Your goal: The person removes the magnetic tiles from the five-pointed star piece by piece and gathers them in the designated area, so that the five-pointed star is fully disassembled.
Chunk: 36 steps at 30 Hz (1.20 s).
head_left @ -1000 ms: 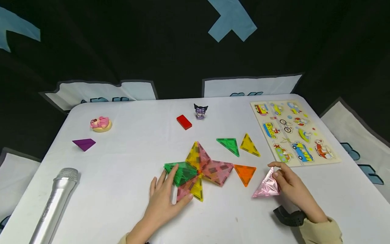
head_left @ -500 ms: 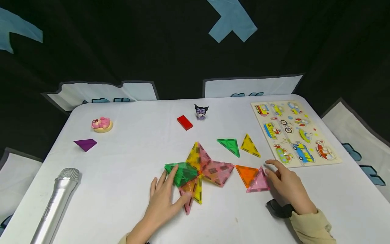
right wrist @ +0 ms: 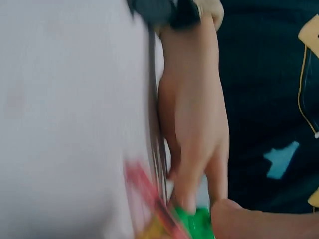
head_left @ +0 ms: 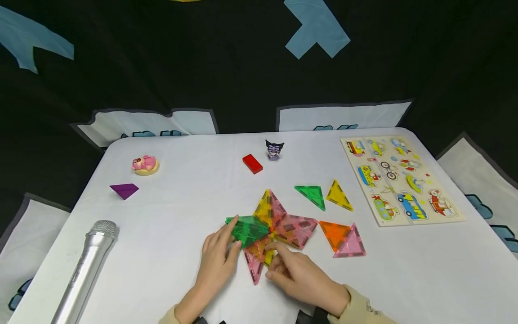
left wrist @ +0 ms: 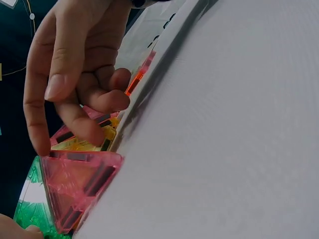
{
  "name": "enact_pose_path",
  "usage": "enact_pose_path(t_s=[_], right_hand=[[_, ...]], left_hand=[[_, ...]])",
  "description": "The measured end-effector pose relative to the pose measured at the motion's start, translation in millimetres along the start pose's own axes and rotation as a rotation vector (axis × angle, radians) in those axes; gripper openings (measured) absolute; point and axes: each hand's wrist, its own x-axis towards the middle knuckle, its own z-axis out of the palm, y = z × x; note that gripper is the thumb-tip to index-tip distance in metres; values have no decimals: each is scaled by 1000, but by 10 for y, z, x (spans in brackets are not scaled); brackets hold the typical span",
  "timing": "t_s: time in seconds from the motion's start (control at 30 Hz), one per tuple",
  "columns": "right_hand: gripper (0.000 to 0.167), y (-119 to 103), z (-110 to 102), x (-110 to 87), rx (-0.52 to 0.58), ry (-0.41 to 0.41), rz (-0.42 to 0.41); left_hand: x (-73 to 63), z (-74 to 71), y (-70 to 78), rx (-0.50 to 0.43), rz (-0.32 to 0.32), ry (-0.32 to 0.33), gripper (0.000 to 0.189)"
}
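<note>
Magnetic tiles form a star-like cluster mid-table in the head view. My left hand (head_left: 218, 256) rests its fingertips on the green tile (head_left: 247, 230); its thumb lies near the tile's lower edge. Over the cluster's lower part hovers my right hand (head_left: 301, 274), fingers loosely bent, partly covering a yellow tile (head_left: 269, 258). Its index fingertip reaches the top edge of a pink tile (left wrist: 82, 184) in the left wrist view, while the thumb stays apart. That pink tile (head_left: 254, 266) points toward me. Left-hand fingers (right wrist: 187, 194) blur over green in the right wrist view.
Right of the cluster lie an orange tile (head_left: 334, 234), a pink triangle (head_left: 352, 244), a green triangle (head_left: 312, 196) and a yellow triangle (head_left: 339, 196). Around them are a puzzle board (head_left: 404, 180), red block (head_left: 252, 164), two figurines, a purple piece (head_left: 124, 191) and a microphone (head_left: 82, 274).
My right hand set the pink triangle down against the orange tile, let go and moved left to the cluster. The cluster's lower pink tile swung to point toward me. My left thumb moved off it.
</note>
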Motion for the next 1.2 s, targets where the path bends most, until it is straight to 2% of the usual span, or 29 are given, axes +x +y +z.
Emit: enact_pose_path(t_s=[0.23,0.4,0.67,0.87,1.07,1.2], right_hand=[[53,4,267,87,18,174,-12],[53,-7,395,124,5,235,-18],[57,21,448,78,-17,283,-28],[60,37,440,45,-5,280,-30],[63,21,433,28,-51,274,9],[62,-1,451,1,-72,257,-7]], left_hand=[[46,23,-23,-21,109,77,47],[62,7,-43,-76,100,90,46],[56,20,-58,-93,56,84,48],[29,6,-43,-93,30,61,48],[32,4,-40,-89,39,65,48],[43,14,-38,-81,59,80,48]])
